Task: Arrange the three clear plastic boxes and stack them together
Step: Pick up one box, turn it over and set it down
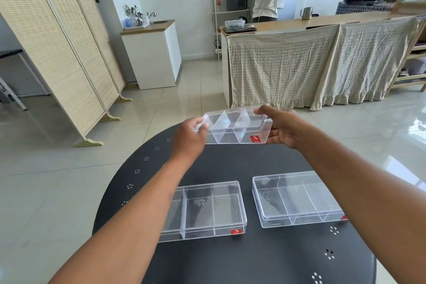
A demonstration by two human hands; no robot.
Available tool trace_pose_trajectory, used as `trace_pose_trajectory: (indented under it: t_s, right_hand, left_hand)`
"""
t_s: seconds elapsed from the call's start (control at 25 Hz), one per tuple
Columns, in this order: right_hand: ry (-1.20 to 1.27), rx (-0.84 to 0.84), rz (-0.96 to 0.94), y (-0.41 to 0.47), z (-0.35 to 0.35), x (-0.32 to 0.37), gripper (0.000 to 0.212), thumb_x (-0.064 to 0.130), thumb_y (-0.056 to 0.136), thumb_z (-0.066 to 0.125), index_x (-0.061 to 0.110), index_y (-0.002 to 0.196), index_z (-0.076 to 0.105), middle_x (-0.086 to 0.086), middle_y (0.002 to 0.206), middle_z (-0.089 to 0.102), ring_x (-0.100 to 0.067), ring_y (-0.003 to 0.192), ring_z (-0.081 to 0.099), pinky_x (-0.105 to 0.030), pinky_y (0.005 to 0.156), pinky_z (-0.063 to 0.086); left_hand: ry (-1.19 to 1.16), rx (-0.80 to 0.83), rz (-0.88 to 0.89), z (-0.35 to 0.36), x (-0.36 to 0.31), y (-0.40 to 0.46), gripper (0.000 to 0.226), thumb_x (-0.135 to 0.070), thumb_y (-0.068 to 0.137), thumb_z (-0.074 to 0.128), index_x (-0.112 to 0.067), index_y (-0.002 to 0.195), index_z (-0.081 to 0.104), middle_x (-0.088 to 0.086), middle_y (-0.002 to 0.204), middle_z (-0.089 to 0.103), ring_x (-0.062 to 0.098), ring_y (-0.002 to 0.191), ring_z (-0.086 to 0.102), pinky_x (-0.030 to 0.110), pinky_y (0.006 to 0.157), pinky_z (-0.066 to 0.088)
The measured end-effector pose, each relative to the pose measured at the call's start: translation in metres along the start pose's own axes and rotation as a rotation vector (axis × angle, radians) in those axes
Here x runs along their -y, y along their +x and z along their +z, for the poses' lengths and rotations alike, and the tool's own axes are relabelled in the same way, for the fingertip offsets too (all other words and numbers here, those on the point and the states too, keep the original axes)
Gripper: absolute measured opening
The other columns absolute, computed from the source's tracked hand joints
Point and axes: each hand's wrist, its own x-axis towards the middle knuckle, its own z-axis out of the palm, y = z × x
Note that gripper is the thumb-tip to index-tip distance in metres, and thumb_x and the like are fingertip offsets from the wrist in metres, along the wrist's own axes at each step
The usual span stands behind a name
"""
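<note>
Two clear boxes on the table, a third held up beyond them.

Nearest, the left box (202, 211) and right box (297, 198) lie flat and apart on the black round table (230, 258) — farther out, the left hand (190, 137) and right hand (280, 128) each close on an end of the lifted box (237, 125), clear of the tabletop.

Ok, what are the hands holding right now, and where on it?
One clear box, lifted over the table's far edge. The left hand grips its left end, the right hand its right end.
</note>
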Motion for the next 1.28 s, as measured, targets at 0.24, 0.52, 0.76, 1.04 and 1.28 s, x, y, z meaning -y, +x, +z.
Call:
trace_pose_trajectory:
  t_s: [0.24, 0.52, 0.76, 1.04, 1.28]
  right_hand:
    - [0.071, 0.072, 0.012, 0.006, -0.006, -0.017, 0.031, 0.027, 0.086, 0.081, 0.007, 0.108, 0.072, -0.021, 0.093, 0.082, -0.027, 0.067, 0.08, -0.036, 0.056, 0.064]
    - [-0.182, -0.199, 0.006, 0.028, -0.007, -0.058, 0.051, 0.038, 0.09, 0.08, -0.008, 0.11, 0.073, -0.022, 0.099, 0.075, -0.032, 0.083, 0.076, -0.047, 0.08, 0.067]
    - [-0.389, -0.265, 0.045, 0.03, -0.003, -0.074, 0.042, 0.045, 0.086, 0.083, 0.005, 0.096, 0.08, -0.011, 0.084, 0.079, -0.03, 0.078, 0.079, -0.052, 0.085, 0.066]
    - [-0.586, -0.293, 0.003, 0.029, -0.001, -0.078, 0.05, 0.047, 0.09, 0.076, -0.001, 0.106, 0.079, -0.013, 0.076, 0.075, -0.02, 0.055, 0.063, -0.039, 0.079, 0.062]
    - [-0.658, -0.283, 0.002, 0.029, 0.004, -0.073, 0.04, 0.038, 0.089, 0.076, -0.002, 0.089, 0.077, -0.019, 0.085, 0.078, -0.035, 0.082, 0.078, -0.05, 0.085, 0.065]
  left_hand:
    - [-0.621, 0.192, -0.554, -0.007, 0.02, 0.011, 0.029, -0.028, 0.096, 0.065, -0.006, 0.114, 0.063, 0.023, 0.107, 0.07, 0.043, 0.1, 0.07, 0.051, 0.09, 0.059]
    - [-0.437, 0.184, -0.546, 0.008, 0.028, 0.002, 0.025, -0.026, 0.093, 0.069, -0.011, 0.112, 0.065, 0.016, 0.105, 0.07, 0.037, 0.098, 0.073, 0.048, 0.09, 0.06]
    - [-0.224, 0.153, -0.505, 0.015, 0.042, 0.0, 0.022, -0.03, 0.089, 0.071, -0.009, 0.096, 0.074, 0.012, 0.093, 0.074, 0.028, 0.088, 0.067, 0.038, 0.085, 0.054]
    - [-0.143, 0.165, -0.539, 0.021, 0.059, -0.006, 0.026, -0.035, 0.085, 0.075, -0.01, 0.087, 0.074, 0.01, 0.079, 0.073, 0.021, 0.062, 0.061, 0.029, 0.069, 0.042]
    - [-0.16, 0.181, -0.579, 0.007, 0.056, -0.009, 0.014, -0.021, 0.082, 0.072, -0.007, 0.079, 0.071, 0.012, 0.072, 0.069, 0.027, 0.067, 0.063, 0.028, 0.058, 0.046]
